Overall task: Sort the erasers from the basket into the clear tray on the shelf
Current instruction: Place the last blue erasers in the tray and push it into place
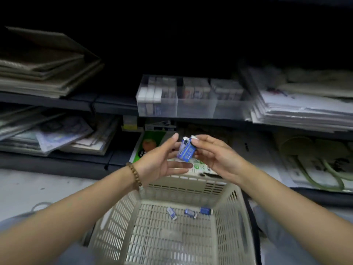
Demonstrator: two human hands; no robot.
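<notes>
**Q:** What have you got hold of, and where?

**A:** A small bunch of erasers (186, 151) in blue sleeves, held up over the basket (235, 207), below the clear tray (196, 110) on the shelf (114, 107). My right hand (215, 159) pinches them near the top, thumb and curled fingers round the bunch. My left hand (162, 161) is spread nearly flat, thumb against their side and fingers just beneath, steadying rather than gripping.

**Q:** How do you expect them to handle?

**A:** Light, I'd say, and firm enough to squeeze without harm. The sleeves look smooth, so stacked pieces may slide on each other. I'd press across the broad faces to keep the bunch together, not at the ends, where a sleeve might slip off.

**Q:** Anything left below?

**A:** Three loose erasers (190, 212) lie on the basket floor, near its far wall. The tray's compartments already hold rows, though blur hides which kind goes where.
</notes>
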